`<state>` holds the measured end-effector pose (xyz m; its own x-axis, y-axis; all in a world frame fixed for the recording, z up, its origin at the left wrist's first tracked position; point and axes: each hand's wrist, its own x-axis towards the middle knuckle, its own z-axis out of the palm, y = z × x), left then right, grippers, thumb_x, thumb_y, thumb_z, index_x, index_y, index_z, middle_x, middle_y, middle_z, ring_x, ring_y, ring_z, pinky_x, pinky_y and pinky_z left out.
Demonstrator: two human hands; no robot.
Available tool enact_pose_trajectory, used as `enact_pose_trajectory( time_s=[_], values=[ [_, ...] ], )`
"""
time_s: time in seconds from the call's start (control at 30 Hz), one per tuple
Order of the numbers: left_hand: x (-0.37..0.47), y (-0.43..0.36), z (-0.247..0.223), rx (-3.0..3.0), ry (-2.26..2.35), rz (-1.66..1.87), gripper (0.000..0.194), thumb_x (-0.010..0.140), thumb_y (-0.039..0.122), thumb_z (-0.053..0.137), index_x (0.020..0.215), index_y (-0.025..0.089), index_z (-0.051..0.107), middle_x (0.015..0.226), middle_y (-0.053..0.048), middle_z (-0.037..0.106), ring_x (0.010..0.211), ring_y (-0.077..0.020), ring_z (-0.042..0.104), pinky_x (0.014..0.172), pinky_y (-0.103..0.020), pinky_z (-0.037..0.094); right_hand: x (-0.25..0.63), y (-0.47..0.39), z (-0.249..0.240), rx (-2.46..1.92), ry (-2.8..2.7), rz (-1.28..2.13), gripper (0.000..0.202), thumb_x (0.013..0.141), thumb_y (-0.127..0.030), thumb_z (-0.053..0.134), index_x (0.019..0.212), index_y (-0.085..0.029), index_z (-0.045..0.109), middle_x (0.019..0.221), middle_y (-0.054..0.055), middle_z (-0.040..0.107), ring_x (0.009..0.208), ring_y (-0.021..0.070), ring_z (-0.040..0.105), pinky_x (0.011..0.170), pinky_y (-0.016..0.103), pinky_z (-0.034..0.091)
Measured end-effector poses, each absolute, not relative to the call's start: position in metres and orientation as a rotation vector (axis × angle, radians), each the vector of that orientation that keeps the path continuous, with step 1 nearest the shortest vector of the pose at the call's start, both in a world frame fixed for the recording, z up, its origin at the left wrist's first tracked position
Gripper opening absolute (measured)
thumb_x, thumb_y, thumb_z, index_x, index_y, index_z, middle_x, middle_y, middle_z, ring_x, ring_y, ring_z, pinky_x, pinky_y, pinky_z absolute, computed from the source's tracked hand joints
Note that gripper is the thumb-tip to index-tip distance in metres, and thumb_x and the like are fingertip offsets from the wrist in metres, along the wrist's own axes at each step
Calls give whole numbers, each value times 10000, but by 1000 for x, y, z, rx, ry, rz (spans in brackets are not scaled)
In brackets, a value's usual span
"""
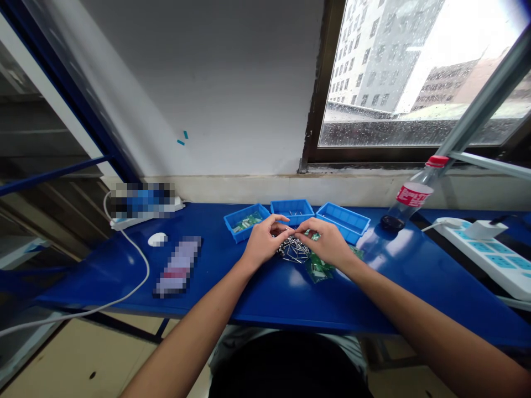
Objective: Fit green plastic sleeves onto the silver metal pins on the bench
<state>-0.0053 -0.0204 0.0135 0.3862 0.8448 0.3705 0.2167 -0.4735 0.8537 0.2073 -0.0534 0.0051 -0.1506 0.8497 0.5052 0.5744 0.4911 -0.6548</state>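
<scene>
My left hand [263,240] and my right hand [326,239] meet above a pile of shiny metal screws [295,252] on the blue table. Thumb and fingers are pinched together on both hands; whatever lies between the fingertips is too small to make out. Below my right hand lie small clear packets with green contents [319,270]. Behind the hands is a blue tray [292,205] with a few thin metal pieces in it. The left blue tray [237,237] holds more green-and-white packets. A third blue tray [352,234] stands at the right, partly hidden by my right hand.
On the right are a cola bottle [415,194] and a white power strip [493,260]. To the left lie a white oval object [157,239], a pixelated flat item [179,268], another power strip [145,219] and a white cable [141,282]. A wall and window stand behind.
</scene>
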Motion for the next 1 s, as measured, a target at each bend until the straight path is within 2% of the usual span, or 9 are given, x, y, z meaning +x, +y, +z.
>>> enact_pose_trajectory(
  time_s=[0.13,0.23,0.3,0.47,0.6,0.7,0.83,0.93,1.0],
  values=[
    [-5,-22,14,1921,888,1032,385,932,373,757,1275,219,673,1033,-63,837,955,-250,808,856,-355,624,205,-55,3,-1189,-1812,499,100,899,-282,736,980,-229,711,877,28,760,734,190,677,705,340,559],
    [-4,-22,15,1969,878,1071,468,926,432,759,1334,219,672,1180,-91,806,987,-244,788,848,-346,625,204,-57,4,-1093,-1857,525,320,913,-228,667,1233,-224,662,911,27,730,750,185,666,737,344,571],
    [-5,-22,16,2013,907,1083,474,953,472,715,1356,224,682,1157,-87,802,929,-231,774,805,-336,621,204,-57,6,-1060,-1878,478,407,931,-208,622,1337,-227,623,907,26,713,764,190,663,749,347,569],
    [-5,-27,17,1913,891,888,509,1016,526,600,1394,200,698,881,-58,821,671,-210,749,657,-322,611,206,-55,4,-1124,-1821,377,124,940,-225,635,1047,-225,697,885,31,740,774,197,687,741,339,555],
    [-3,-28,14,1944,858,888,418,987,516,653,1211,198,805,999,-77,841,852,-255,806,770,-345,648,208,-52,1,-1172,-1858,303,65,871,-190,705,920,-228,725,849,24,742,749,195,669,720,335,542],
    [-2,-26,12,1963,861,972,320,953,421,713,1166,205,813,1139,-80,830,1030,-279,806,928,-380,652,208,-52,2,-1181,-1866,332,119,856,-212,745,975,-226,752,885,39,763,764,203,685,723,343,560],
    [-3,-22,10,1957,871,1065,460,947,264,693,1405,225,678,1140,-65,831,1054,-260,805,991,-406,640,205,-55,8,-1229,-1889,439,201,898,-320,768,1083,-244,789,985,61,810,797,223,727,721,365,586],
    [-4,-20,9,2024,897,1060,684,934,228,699,1585,248,490,1104,-47,837,1000,-234,811,933,-363,642,202,-57,10,-1259,-1844,497,194,965,-403,707,1025,-240,794,988,71,823,801,229,743,719,373,595],
    [-5,-20,7,2100,895,1024,726,933,221,693,1615,248,445,1109,-41,835,976,-222,809,904,-333,634,202,-58,9,-1264,-1821,513,213,976,-421,687,972,-229,779,944,70,819,790,226,741,712,366,589]
  ],
)
